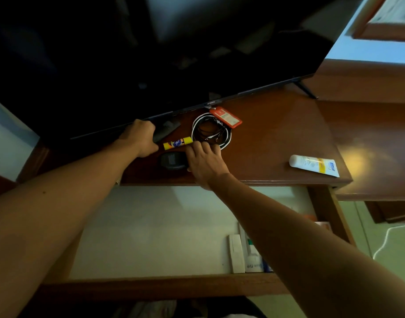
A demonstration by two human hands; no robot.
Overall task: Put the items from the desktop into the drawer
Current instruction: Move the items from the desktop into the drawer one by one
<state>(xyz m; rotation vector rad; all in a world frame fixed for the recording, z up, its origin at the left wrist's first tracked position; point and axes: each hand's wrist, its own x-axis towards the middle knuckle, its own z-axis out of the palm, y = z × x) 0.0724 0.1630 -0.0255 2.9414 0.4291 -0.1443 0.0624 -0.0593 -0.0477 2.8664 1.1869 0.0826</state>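
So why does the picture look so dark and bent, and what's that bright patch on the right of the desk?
Head view: dim room light, so the television is almost black with faint reflections. The bright yellowish patch on the desktop is glare, just past the white tube. The wide-angle lens bows the desk edge and the open drawer. The top right corner is blurred.

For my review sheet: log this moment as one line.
left hand grips dark object | right hand fingers on cable coil | glue stick, tube on desktop | drawer open
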